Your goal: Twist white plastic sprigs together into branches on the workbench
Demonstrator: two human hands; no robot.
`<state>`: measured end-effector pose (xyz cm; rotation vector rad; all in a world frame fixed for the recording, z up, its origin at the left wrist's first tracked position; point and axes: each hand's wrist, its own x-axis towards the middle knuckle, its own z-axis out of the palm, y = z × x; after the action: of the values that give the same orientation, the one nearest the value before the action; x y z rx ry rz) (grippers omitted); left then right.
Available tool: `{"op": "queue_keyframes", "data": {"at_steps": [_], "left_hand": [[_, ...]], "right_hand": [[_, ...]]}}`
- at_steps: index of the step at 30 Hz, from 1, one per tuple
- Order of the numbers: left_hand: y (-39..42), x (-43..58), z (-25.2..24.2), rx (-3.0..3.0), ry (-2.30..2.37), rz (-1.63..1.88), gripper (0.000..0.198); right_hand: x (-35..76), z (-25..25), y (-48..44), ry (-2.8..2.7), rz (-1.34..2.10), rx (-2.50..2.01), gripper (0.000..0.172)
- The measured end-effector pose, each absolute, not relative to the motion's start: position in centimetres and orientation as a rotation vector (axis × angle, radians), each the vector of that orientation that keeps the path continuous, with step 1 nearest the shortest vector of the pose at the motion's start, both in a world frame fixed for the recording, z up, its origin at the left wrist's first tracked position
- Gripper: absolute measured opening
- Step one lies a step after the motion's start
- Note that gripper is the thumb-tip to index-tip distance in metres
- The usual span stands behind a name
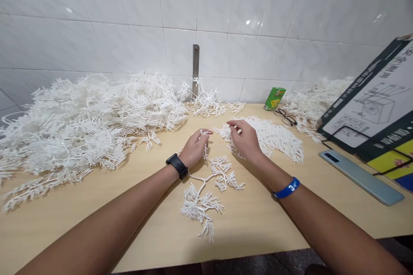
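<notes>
My left hand point(195, 148), with a black watch on its wrist, pinches the stem of a white plastic branch. The forked lower part of this branch point(201, 204) lies on the table, with clusters of thin tips spreading toward me. My right hand point(245, 139), wearing a blue wristband, is curled at the left side of a flat heap of white sprigs point(277, 139). Its thumb and forefinger are drawn close together. A small white bit shows between these fingers, but I cannot make out whether it is held or lies behind.
A large tangled pile of white branches point(90, 120) covers the left; smaller piles point(208, 101) lie along the tiled wall. At right are a green box point(274, 98), glasses point(285, 117), a phone point(361, 176) and a leaning printed carton point(371, 107). A metal bracket point(195, 66) stands against the wall.
</notes>
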<state>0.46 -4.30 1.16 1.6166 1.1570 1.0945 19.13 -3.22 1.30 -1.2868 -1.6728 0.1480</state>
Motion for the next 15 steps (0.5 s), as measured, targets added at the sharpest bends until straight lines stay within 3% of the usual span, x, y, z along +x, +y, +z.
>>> {"op": "queue_keyframes", "data": {"at_steps": [6, 15], "left_hand": [[-4.7, 0.6, 0.7, 1.844, 1.053, 1.023, 0.027], [-4.7, 0.5, 0.6, 1.737, 1.109, 0.996, 0.029]], "right_hand": [[17.0, 1.7, -4.9, -1.88, 0.505, -1.075, 0.018], [17.2, 0.9, -4.2, -1.904, 0.431, -1.091, 0.012]]}}
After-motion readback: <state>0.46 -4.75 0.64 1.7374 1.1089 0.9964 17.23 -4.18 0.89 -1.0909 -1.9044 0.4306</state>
